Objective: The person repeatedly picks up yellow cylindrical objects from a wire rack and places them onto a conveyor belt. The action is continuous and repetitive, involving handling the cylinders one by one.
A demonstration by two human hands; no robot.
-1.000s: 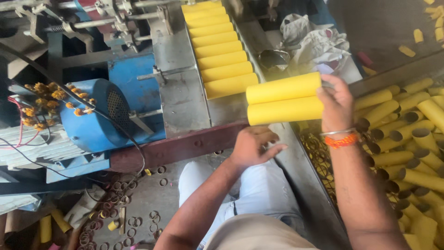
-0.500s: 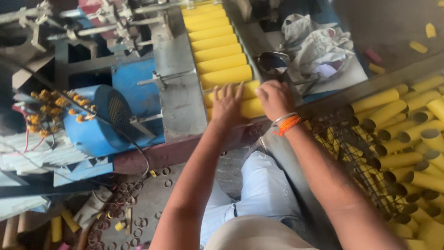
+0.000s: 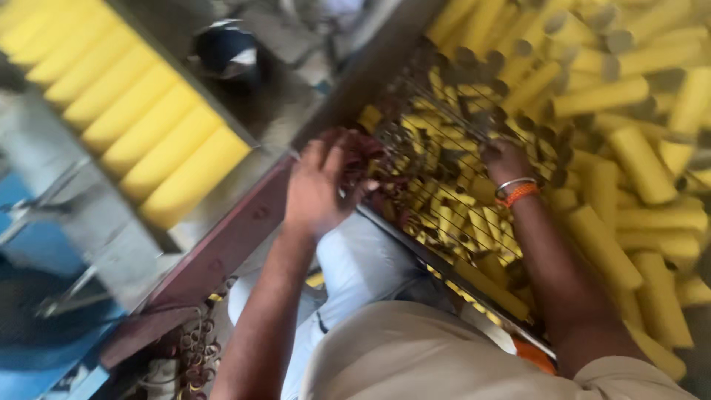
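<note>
The view is blurred by motion. My left hand point(image 3: 320, 187) hovers at the near edge of a wire mesh bin point(image 3: 437, 159), fingers spread, touching small dark ring-like pieces there. My right hand point(image 3: 506, 160), with bangles at the wrist, reaches down into the mesh bin among yellow tubes; whether it grips anything is hidden by blur. A row of yellow tubes point(image 3: 141, 126) lies side by side on the metal feed tray point(image 3: 111, 237) at the left.
A large heap of loose yellow tubes point(image 3: 629, 170) fills the right side. A dark bowl point(image 3: 226, 50) sits on the metal surface at the top. Blue machine parts point(image 3: 29, 244) lie at the left, and small rings point(image 3: 196, 348) litter the floor.
Both hands have left the tube row on the tray and swung right to the mesh bin. The two tubes set down stay on the tray. The camera has turned right.
</note>
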